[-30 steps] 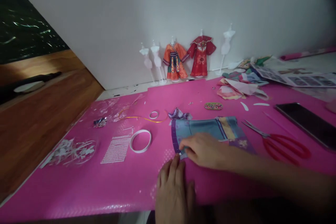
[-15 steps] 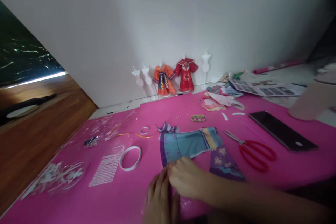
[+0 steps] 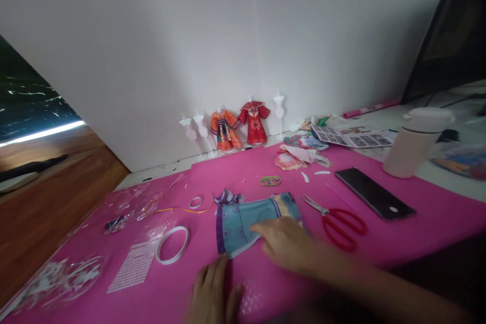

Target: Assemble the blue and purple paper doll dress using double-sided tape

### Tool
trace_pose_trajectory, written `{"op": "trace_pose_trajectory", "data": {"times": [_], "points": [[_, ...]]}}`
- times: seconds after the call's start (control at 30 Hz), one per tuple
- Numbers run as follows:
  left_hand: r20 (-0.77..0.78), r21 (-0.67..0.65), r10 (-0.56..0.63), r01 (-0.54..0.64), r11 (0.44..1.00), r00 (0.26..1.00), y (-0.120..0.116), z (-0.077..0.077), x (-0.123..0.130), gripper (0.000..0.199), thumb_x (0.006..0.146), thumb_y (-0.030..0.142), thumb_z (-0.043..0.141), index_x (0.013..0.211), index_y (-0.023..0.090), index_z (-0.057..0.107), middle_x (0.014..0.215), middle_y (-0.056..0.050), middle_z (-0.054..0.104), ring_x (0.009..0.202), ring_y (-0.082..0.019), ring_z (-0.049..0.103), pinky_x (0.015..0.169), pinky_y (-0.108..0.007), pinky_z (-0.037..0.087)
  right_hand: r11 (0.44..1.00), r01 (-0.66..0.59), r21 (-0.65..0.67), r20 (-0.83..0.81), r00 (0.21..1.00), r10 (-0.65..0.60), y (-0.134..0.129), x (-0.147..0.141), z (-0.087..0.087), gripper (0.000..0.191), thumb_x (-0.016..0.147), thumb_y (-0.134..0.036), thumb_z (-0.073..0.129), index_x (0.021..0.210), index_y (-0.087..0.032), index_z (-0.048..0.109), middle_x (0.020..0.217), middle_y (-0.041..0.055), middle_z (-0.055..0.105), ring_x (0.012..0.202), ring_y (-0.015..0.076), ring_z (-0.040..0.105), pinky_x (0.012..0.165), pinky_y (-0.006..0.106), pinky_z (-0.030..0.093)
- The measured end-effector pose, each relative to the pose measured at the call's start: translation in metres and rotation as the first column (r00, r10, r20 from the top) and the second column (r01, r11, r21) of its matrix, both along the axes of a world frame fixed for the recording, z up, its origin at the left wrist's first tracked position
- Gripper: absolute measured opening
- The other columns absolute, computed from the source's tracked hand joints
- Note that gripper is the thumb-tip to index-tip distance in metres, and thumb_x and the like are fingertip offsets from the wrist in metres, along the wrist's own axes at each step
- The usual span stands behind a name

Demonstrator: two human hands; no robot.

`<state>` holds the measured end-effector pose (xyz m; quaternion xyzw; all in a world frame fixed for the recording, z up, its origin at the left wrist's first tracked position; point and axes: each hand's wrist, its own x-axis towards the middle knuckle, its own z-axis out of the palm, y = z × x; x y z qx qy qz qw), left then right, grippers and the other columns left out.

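A doll-sized piece of blue cloth [image 3: 246,220] with a purple border and a yellowish band lies flat on the pink mat [image 3: 159,304]. My left hand [image 3: 212,288] rests at its lower left corner, fingers stretched out and fingertips touching the purple edge. Over the lower right part of the cloth is my right hand [image 3: 286,243], its index finger extended onto the fabric and its other fingers partly hidden. It covers much of the patterned section on the right. A small bunched purple piece of cloth [image 3: 228,197] sits just behind.
Red-handled scissors [image 3: 337,223] and a phone [image 3: 374,192] lie to the right, near a tumbler [image 3: 413,144]. To the left are a tape roll [image 3: 172,245], a sheet of white beads [image 3: 138,263] and plastic bags [image 3: 72,278]. Small dressed mannequins [image 3: 254,121] stand along the wall.
My right hand has moved right, away from my left fingertips, and its index finger now extends over the blue cloth. The view has shifted, showing more of the right side.
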<state>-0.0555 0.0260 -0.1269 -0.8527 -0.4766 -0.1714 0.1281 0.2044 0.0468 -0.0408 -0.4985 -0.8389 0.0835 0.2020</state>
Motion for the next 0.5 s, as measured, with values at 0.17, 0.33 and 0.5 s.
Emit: {"op": "trace_pose_trajectory", "data": {"times": [0.17,0.33,0.5], "points": [[0.058,-0.115,0.043,-0.036,0.993,0.997,0.001,0.022,0.012,0.042,0.092,0.040,0.052,0.128,0.019,0.059,0.109,-0.011,0.073,0.097,-0.028,0.068,0.079,-0.043,0.059,0.955,0.290,-0.054,-0.042,0.955,-0.293,-0.022,0.074,-0.013,0.035,0.086,-0.010,0.045,0.108,-0.023,0.069,0.093,0.0055,0.077,0.083,0.0225,0.071,0.068,0.030,0.047],[0.170,-0.117,0.049,-0.029,0.993,0.984,0.002,0.043,0.023,0.033,0.095,0.037,0.046,0.119,0.019,0.063,0.105,-0.010,0.072,0.096,-0.028,0.067,0.082,-0.045,0.056,0.928,0.366,-0.073,-0.080,0.925,-0.371,-0.045,0.108,-0.035,0.033,0.089,-0.016,0.039,0.101,-0.023,0.069,0.099,0.0068,0.076,0.087,0.0241,0.071,0.072,0.034,0.050],[0.250,-0.240,0.067,-0.005,0.971,0.966,0.009,0.054,0.028,0.026,0.096,0.034,0.045,0.094,0.022,0.068,0.096,-0.007,0.068,0.090,-0.024,0.065,0.080,-0.041,0.055,0.915,0.392,-0.096,-0.144,0.904,-0.403,-0.057,0.108,-0.039,0.025,0.090,-0.021,0.043,0.097,-0.024,0.067,0.094,0.0053,0.075,0.081,0.0229,0.071,0.064,0.032,0.049]]}}
